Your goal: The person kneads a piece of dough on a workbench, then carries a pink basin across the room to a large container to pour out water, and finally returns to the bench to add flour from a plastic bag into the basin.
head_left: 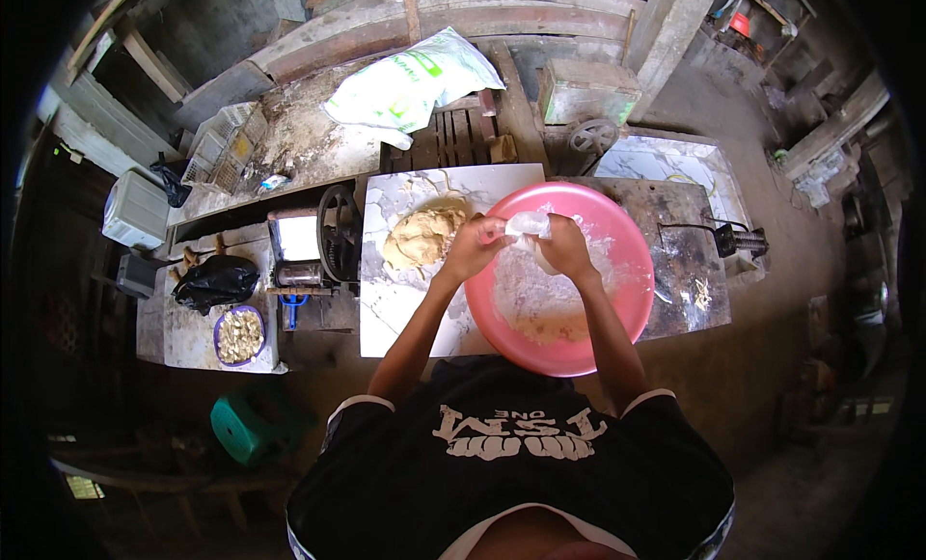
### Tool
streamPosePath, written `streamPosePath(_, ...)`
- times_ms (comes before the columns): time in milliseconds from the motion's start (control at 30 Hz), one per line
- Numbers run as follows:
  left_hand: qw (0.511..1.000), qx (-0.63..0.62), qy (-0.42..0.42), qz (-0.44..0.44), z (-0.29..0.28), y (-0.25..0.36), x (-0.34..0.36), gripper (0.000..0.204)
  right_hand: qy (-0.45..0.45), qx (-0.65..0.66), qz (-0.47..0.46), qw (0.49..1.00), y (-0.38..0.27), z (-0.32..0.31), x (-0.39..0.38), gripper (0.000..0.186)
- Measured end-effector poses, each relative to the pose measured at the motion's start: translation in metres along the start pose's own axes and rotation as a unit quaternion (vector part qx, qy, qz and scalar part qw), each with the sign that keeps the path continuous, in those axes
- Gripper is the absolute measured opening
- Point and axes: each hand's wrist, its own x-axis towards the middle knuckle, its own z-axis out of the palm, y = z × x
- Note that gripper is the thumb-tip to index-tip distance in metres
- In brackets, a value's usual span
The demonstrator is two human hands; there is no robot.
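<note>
Both my hands are raised over a large pink basin (641,280) that holds white flour (545,295), with a yellowish patch near its front. Between them is a small whitish plastic bag (528,224). My left hand (473,249) pinches its left side, while my right hand (567,247) grips the right side. What is inside the bag is hard to make out. Left of the basin, a lump of pale yellow dough (424,237) rests on a white marbled board (391,319), with smears of flour around it.
A dough roller with a dark handwheel (339,234) stands left of the board. Farther left are a black plastic bag (217,282) and a purple-rimmed basket (239,335) of pale pieces. A white sack (415,85) lies at the back. A small metal press (741,242) sits right.
</note>
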Motion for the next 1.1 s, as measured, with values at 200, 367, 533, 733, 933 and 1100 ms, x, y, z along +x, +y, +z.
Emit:
streamPosePath(200,0.961,0.246,0.12,0.041,0.002,-0.005,0.011,0.021,-0.062,0.057,0.038,0.996,-0.024,-0.005,-0.003,0.029)
streamPosePath(367,0.997,0.028,0.057,0.049,0.01,0.001,0.009,0.021,0.04,-0.101,0.018,0.994,-0.014,-0.013,-0.005,0.028)
streamPosePath(533,0.995,0.044,0.0,0.093,0.009,-0.01,0.006,0.019,-0.024,-0.066,0.126,0.99,-0.02,-0.018,-0.012,0.026)
streamPosePath(733,0.981,0.19,0.027,0.019,0.01,0.003,0.006,0.018,-0.068,-0.023,0.111,0.991,-0.019,-0.02,-0.014,0.022)
streamPosePath(933,0.992,0.11,0.054,0.044,0.018,0.001,0.005,0.016,0.085,-0.057,0.108,0.989,-0.016,-0.009,-0.017,0.021)
streamPosePath(1100,0.999,0.014,0.048,-0.015,0.016,-0.012,0.004,0.018,0.056,0.009,0.064,0.996,-0.013,-0.008,-0.013,0.023)
